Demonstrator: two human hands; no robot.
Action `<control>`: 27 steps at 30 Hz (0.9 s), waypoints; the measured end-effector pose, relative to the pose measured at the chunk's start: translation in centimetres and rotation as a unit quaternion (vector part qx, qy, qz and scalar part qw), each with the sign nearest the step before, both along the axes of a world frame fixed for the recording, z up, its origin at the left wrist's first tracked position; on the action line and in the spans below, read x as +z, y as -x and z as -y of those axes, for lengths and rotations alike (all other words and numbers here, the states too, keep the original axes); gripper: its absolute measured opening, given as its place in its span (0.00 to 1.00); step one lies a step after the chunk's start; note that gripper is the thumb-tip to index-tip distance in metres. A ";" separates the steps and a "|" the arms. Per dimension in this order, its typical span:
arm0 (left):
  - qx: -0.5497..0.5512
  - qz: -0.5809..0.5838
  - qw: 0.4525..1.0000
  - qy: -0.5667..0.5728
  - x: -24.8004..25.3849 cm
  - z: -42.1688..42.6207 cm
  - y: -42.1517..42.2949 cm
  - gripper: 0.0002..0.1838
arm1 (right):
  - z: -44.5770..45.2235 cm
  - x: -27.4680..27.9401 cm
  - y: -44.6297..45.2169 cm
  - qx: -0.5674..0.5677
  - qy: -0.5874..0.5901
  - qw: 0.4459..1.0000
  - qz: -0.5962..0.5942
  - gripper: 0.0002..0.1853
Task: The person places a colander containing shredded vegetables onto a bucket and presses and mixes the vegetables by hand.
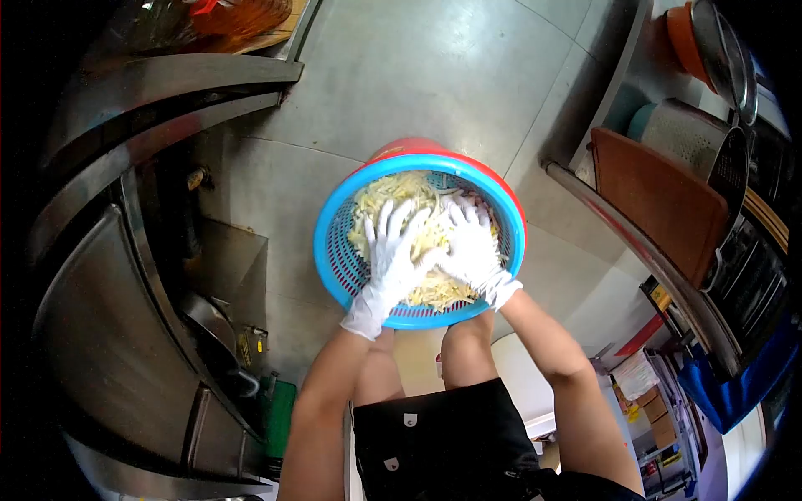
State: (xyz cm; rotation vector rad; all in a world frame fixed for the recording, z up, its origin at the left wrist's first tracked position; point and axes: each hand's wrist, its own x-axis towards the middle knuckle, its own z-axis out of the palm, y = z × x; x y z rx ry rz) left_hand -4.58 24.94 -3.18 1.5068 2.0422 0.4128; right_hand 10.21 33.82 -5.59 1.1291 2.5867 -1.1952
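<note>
Pale yellow-white shredded vegetable (439, 294), perhaps cabbage, lies in a blue perforated basket (325, 242). The basket sits in a red basin (409, 146), whose rim shows behind it, between my knees. My left hand (389, 257), in a white glove, lies on the shreds with its fingers spread. Beside it, my right hand (469, 246), gloved the same way, presses into the heap with the fingers apart and fingertips partly among the shreds. The thumbs come close together at the middle. Neither hand grips anything that I can make out.
A steel unit (100, 326) stands at the left, with a green container (281, 417) low beside it. On the right, a shelf holds a brown board (660, 204), an orange bowl (687, 46) and a perforated container (681, 129). Grey floor tiles (426, 67) stretch ahead.
</note>
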 end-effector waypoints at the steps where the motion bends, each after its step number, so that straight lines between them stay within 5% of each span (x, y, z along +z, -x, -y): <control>1: 0.007 -0.003 1.000 -0.008 -0.3 0.8 -0.4 0.34 | 0.9 -0.7 -0.4 0.027 -0.018 0.999 0.001 0.38; 5: 0.078 -0.017 0.995 -0.053 -2.7 3.3 -3.0 0.28 | 4.3 -2.1 -1.7 -0.063 -0.072 0.993 -0.062 0.33; 27: 0.094 -0.073 0.990 -0.081 -6.8 1.2 -1.4 0.17 | 1.5 -4.7 0.9 -0.042 -0.147 0.986 -0.061 0.30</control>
